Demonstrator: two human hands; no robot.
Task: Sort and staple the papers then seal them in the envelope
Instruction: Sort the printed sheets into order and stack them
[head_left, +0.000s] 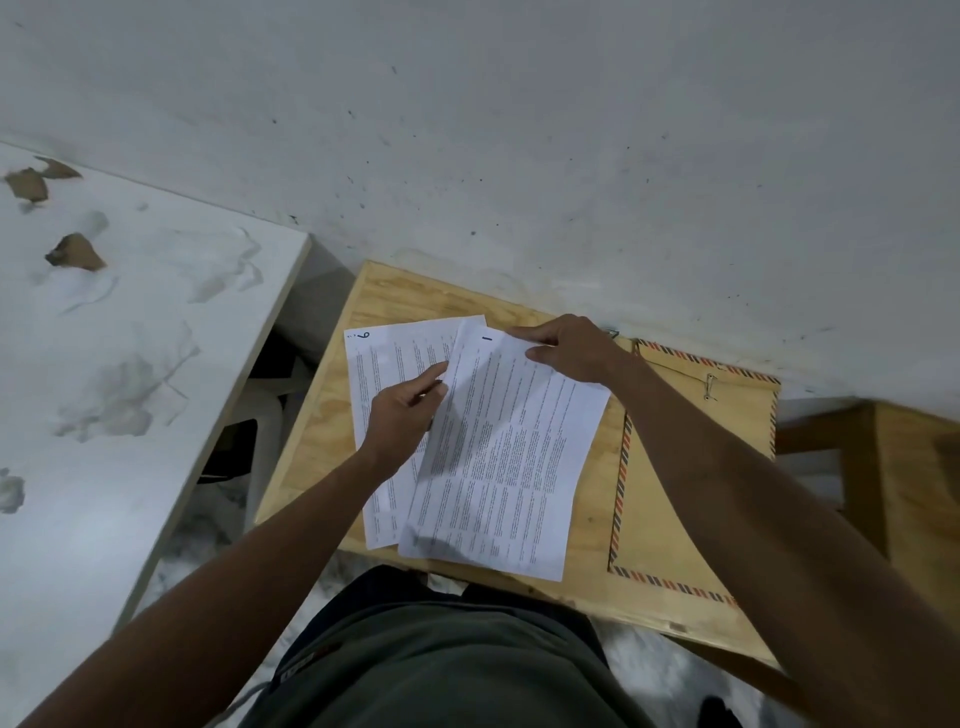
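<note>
My right hand (569, 349) has its grip on the top edge of the sheet marked "1" (506, 457), thumb on the printed face and fingers curled over the far edge, pinching the paper near its upper right corner. That sheet lies tilted on the plywood bench (322, 431), its lower edge near my side of the bench, and it overlaps a second sheet marked "9" (387, 364), which lies underneath and to the left. My left hand (402, 413) rests on the sheet marked "9" with the forefinger stretched toward the left edge of the upper page and the other fingers loosely curled at that edge; whether its grip holds paper I cannot tell. The brown envelope (691, 483), with its red and blue striped border and a metal clasp (710, 387) near its far end, lies flat on the bench just to the right of the sheets, partly under my right forearm. A white board (119, 332) stands to the left.
</note>
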